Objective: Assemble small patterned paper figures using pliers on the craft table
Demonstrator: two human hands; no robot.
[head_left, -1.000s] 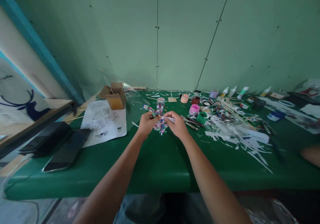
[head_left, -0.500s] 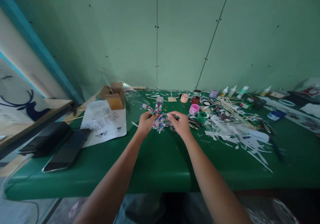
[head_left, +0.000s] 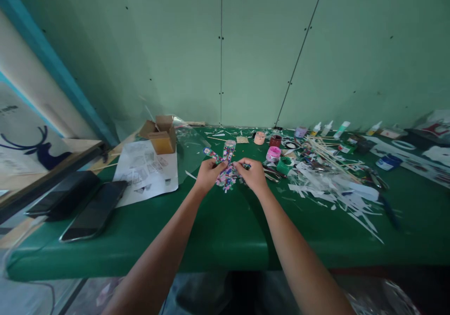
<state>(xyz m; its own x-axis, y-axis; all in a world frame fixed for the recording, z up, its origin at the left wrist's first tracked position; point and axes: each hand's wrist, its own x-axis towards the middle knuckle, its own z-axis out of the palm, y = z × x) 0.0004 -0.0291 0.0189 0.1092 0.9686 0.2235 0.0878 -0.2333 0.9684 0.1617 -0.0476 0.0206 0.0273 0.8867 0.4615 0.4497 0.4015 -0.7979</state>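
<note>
Between my hands is a small branching craft piece (head_left: 228, 175), covered in pink, green, purple and white bits, held just over the green table mat (head_left: 225, 240). One arm of it points up and ends in a pale round top; another reaches to the upper left. My left hand (head_left: 208, 174) has its thumb and fingers closed on the left side of the piece. On the other side, my right hand (head_left: 252, 172) is pinched at the piece's right edge; exactly what lies between its fingertips is too small to tell.
Paint jars, pink (head_left: 273, 154), green (head_left: 285, 165) and red (head_left: 275, 140), stand right of my hands. Beyond them lie paper strips (head_left: 316, 188) and thin wooden sticks (head_left: 332, 158). Leftward are a printed sheet (head_left: 147, 179), a cardboard box (head_left: 163, 139) and a phone (head_left: 94, 212).
The craft piece has tilted and shifted slightly right and down. My left hand has moved a little right with it, closer to my right hand, which has barely moved.
</note>
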